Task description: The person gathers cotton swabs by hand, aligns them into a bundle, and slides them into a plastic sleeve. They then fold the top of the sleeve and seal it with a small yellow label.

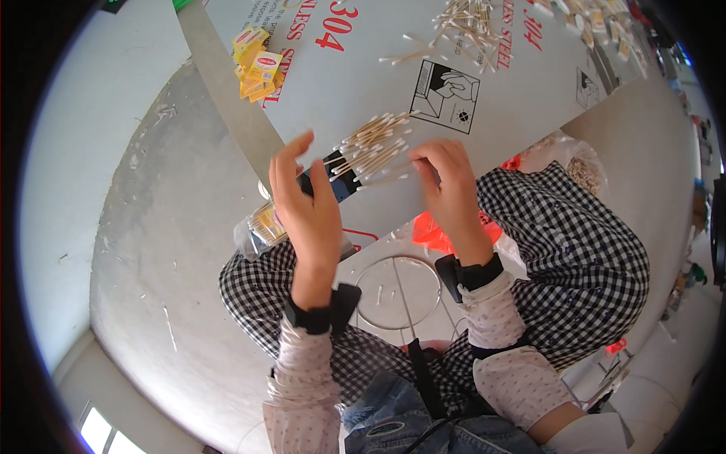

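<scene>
A loose pile of cotton swabs with wooden sticks and white tips lies on the sheet-covered table. My left hand is at the pile's left side, fingers spread and thumb raised, with nothing seen in it. On the other side, my right hand has its fingertips drawn together at the swabs' right ends. Whether a swab is between those fingertips is hard to make out. Under the near-left part of the pile is a flat dark patch. A clear pack of swabs sits by my left wrist.
Several small yellow packets lie at the far left of the table. More loose swabs are scattered at the back, with further packets at far right. A red plastic bag hangs below the table's near edge, above a round stool frame.
</scene>
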